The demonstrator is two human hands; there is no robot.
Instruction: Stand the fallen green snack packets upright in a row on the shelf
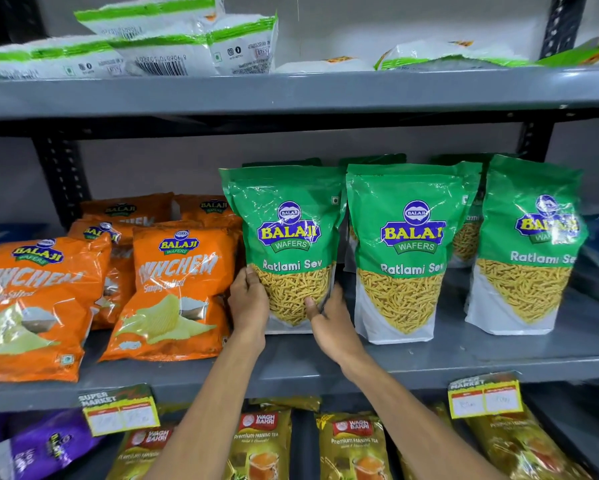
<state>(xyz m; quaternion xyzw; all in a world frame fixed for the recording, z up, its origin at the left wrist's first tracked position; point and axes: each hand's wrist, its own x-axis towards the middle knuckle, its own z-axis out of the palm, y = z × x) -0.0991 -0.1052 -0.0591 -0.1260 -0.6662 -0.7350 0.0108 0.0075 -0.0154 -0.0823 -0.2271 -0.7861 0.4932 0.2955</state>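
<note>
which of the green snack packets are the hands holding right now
The leftmost green packet, beside the orange packets; left hand and right hand grip its lower edges.

Both bare forearms reach forward, left hand [248, 299] and right hand [331, 320] cupped, facing inward.

Shop interior: grey metal shelving [291, 95] stocked with packaged snacks, bearing "Super Market" price tags [119, 408].
</note>
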